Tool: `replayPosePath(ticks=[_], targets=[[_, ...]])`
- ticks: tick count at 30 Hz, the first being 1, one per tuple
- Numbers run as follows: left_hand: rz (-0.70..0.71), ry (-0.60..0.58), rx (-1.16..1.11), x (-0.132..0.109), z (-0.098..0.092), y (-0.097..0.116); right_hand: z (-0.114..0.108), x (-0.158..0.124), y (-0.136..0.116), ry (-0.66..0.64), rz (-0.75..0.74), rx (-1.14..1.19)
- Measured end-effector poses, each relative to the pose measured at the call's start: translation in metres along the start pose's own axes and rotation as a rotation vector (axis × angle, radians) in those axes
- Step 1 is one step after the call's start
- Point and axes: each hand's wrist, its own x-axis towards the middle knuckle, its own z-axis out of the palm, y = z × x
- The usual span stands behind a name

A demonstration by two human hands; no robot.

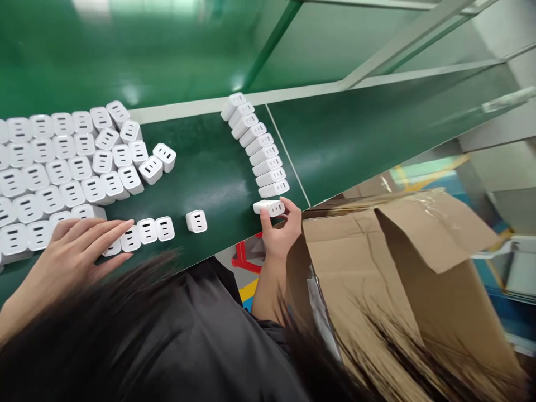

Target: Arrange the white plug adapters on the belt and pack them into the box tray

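Note:
Between the thumb and fingers of my right hand (282,231) is a white charger block (271,208) with slots in its end face. It is at the near end of a curved row of similar chargers (264,152) lying on the green table. My left hand (86,245) lies with fingers stretched out over the near edge of the big group of upright chargers (50,173), touching some in a short row (147,230). Its fingers partly hide those chargers. A single charger (196,221) stands apart between my two hands.
An open cardboard box (355,268) stands at the table's right front edge, flaps spread. A white line (288,156) crosses the green tabletop (201,190) beyond the curved row. Green panels with a pale frame (184,108) rise along the back. A red frame (245,259) shows below the table.

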Motion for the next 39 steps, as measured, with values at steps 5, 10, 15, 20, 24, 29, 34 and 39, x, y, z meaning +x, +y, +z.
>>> replayPosePath(ticks=[5, 10, 15, 20, 24, 29, 34, 39], targets=[[0.054, 0.037, 0.094, -0.002, 0.004, -0.005, 0.009, 0.018, 0.008, 0.008, 0.079, -0.026], [0.069, 0.078, 0.087, -0.005, 0.010, -0.012, -0.001, 0.028, 0.012, -0.036, -0.002, -0.066], [0.102, 0.056, 0.066, -0.006, 0.011, -0.014, -0.019, 0.081, -0.025, -0.089, -0.259, -0.104], [0.143, 0.068, 0.097, -0.005, 0.009, -0.015, 0.043, 0.170, -0.095, -0.421, -0.546, -0.317], [0.165, 0.088, 0.110, -0.005, 0.011, -0.018, 0.107, 0.201, -0.127, -0.661, -0.466, -0.635], [0.164, 0.135, 0.083, -0.010, 0.020, -0.023, 0.124, 0.209, -0.123, -0.662, -0.429, -0.755], [0.165, 0.140, 0.084, -0.010, 0.020, -0.023, 0.116, 0.243, -0.099, -0.654, -0.286, -0.743], [0.156, 0.140, 0.101, -0.009, 0.019, -0.022, 0.112, 0.272, -0.074, -0.632, -0.234, -0.743]])
